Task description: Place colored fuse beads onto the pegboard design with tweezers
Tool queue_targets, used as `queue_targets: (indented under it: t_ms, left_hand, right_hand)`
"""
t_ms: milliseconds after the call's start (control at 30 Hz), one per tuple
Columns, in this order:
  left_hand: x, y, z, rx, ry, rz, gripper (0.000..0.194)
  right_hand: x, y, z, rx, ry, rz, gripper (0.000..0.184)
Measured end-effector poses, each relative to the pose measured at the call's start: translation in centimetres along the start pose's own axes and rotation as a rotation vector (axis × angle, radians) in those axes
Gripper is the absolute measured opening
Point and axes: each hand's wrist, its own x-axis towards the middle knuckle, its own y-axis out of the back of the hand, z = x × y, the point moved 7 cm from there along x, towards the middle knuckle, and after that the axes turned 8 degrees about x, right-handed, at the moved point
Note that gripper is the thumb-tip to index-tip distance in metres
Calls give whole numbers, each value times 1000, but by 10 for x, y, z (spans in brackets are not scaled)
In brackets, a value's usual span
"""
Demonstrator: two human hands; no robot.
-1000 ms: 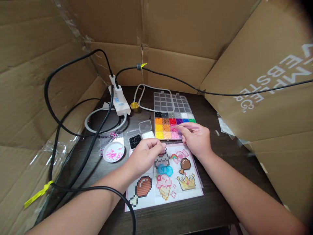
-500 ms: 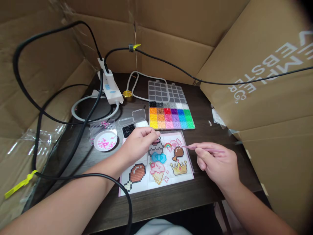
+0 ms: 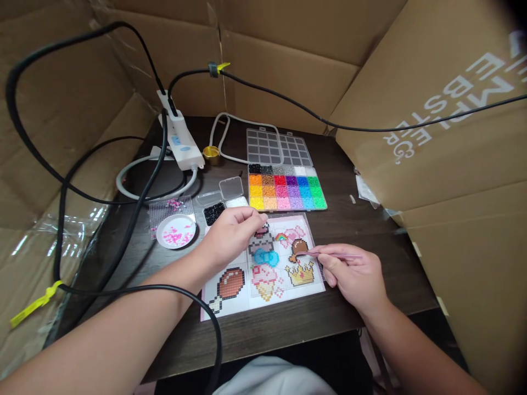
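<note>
Pink tweezers are pinched in my right hand, their tips over the small brown drumstick design. Whether a bead sits between the tips is too small to tell. My left hand is closed in a pinch above the upper middle of the pattern sheet; what its fingertips hold, if anything, is hidden. A clear pegboard lies over part of the sheet. Around the tweezers are a yellow crown design, a blue bow and a pink ice cream. A larger drumstick picture is at lower left.
Behind the sheet stands an open bead case with many colours. Small boxes of black beads and white beads are left of it. A white dish holds pink beads. Black cables cross the left side near a power strip.
My right hand has moved left and slightly down, bringing the tweezer tips from the drumstick's right edge toward its lower left. My left hand stays pinched in place. The view has shifted slightly.
</note>
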Motion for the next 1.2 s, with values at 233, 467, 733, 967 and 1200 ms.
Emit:
queue_targets:
  t_ms: [233,467,733,967,1200]
  left_hand:
    - [-1,-1,0,-21,10,-4,38]
    - [0,1,1,-20,-4,7,36]
    - [0,1,0,-9,-7,11,37]
    - [0,0,0,3,-11,11,38]
    - [0,0,1,4,-10,11,38]
  right_hand:
    - [0,0,0,-28,-13,10,8]
    - [0,1,2,-48,-32,-2,10]
    - [1,0,-1,-69,-34,17,12]
    - [0,1,-2,-77,-17,15,11]
    - [0,1,0,-69,-27,1,11]
